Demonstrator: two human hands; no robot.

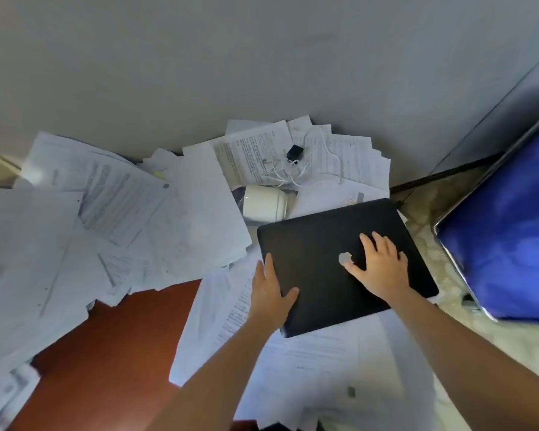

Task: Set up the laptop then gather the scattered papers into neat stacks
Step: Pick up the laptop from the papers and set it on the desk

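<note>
A closed black laptop point(318, 244) lies tilted on loose sheets at the right side of a red-brown desk point(112, 353). My left hand point(269, 290) grips the laptop's left edge, thumb on the lid. My right hand point(380, 265) lies flat on the lid with fingers spread, beside the pale logo. Scattered papers point(91, 219) cover most of the desk, overlapping at all angles, with more sheets under the laptop and toward me.
A white cylindrical container point(263, 204) lies on its side behind the laptop. A black charger plug with a tangled white cable point(294, 157) sits on the far papers by the grey wall. A blue chair seat point(507, 231) stands to the right over a tiled floor.
</note>
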